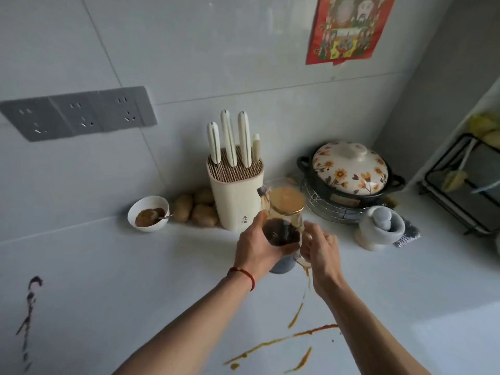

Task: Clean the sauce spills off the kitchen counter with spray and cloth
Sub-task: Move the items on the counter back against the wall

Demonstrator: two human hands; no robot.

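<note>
Left hand: the left hand [255, 247] reaches forward, fingers wrapped round a glass jar [284, 220] holding dark contents, a red cord on the wrist.
Right hand: the right hand [320, 250] sits just beside the jar, fingers loosely spread; whether it touches the glass cannot be told.
Hard to make out: a grey object [281, 265] under the jar is mostly hidden; no spray or cloth can be identified.
Counter: the white counter [135, 280] carries orange sauce streaks [297, 336] near the front and a dark streak [28, 315] at far left.
Back wall: knife block [235, 196], floral clay pot [350, 171], mortar [381, 226], potatoes [194, 209], sauce bowl [148, 213].
</note>
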